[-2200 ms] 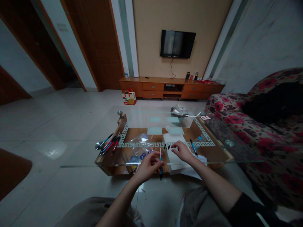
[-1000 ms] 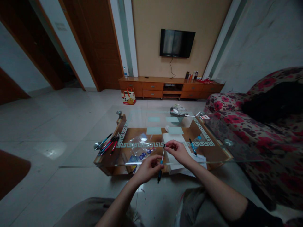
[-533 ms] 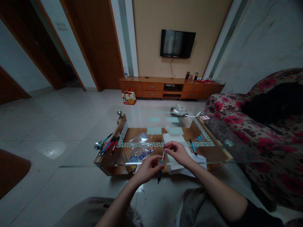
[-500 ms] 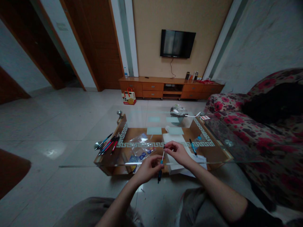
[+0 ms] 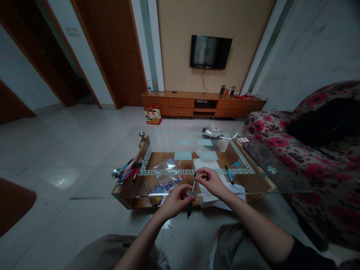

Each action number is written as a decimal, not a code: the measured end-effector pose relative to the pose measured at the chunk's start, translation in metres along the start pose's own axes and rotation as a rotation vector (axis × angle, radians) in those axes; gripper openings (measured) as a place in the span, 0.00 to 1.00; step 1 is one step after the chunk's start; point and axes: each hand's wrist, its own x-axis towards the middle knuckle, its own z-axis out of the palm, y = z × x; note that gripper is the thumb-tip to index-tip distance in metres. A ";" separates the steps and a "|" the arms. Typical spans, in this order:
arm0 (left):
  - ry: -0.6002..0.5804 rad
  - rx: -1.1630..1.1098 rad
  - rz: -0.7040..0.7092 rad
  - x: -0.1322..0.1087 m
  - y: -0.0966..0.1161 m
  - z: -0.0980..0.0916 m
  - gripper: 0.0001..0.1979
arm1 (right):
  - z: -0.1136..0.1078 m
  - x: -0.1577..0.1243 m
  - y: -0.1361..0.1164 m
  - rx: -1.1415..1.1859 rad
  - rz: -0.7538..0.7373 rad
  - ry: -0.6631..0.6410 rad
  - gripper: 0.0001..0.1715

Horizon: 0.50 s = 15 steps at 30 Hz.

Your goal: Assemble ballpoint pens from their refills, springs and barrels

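My left hand (image 5: 180,198) is closed around a pen barrel (image 5: 189,210), dark at its lower end with a blue part at the top. A thin white pen refill (image 5: 194,183) rises from the barrel's upper end. Its dark top is at the fingertips of my right hand (image 5: 209,180), which pinches it between thumb and forefinger. Both hands are over the front edge of the glass table (image 5: 98,183). Another blue and black pen (image 5: 229,175) lies on the glass to the right. Several pens (image 5: 128,172) in blue, red and black lie bunched at the left.
A clear plastic bag (image 5: 165,170) lies left of my hands. White paper (image 5: 208,165) shows behind my right hand. A dark bowl-like object (image 5: 212,132) stands at the far side. A flowered sofa (image 5: 317,187) is on the right, a TV cabinet (image 5: 180,101) by the wall.
Both hands stay almost in place, with the pen barrel and refill still between them. My right fingers have shifted very slightly at the refill's top.
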 end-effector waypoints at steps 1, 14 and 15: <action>0.004 -0.007 0.002 0.000 0.000 0.000 0.21 | 0.000 0.000 0.000 0.003 0.001 -0.001 0.18; 0.015 -0.041 0.019 -0.005 0.013 0.002 0.35 | 0.001 -0.001 0.002 -0.001 0.007 0.017 0.23; 0.013 -0.042 0.019 -0.005 0.014 0.002 0.36 | 0.002 -0.001 0.001 -0.003 0.007 0.014 0.24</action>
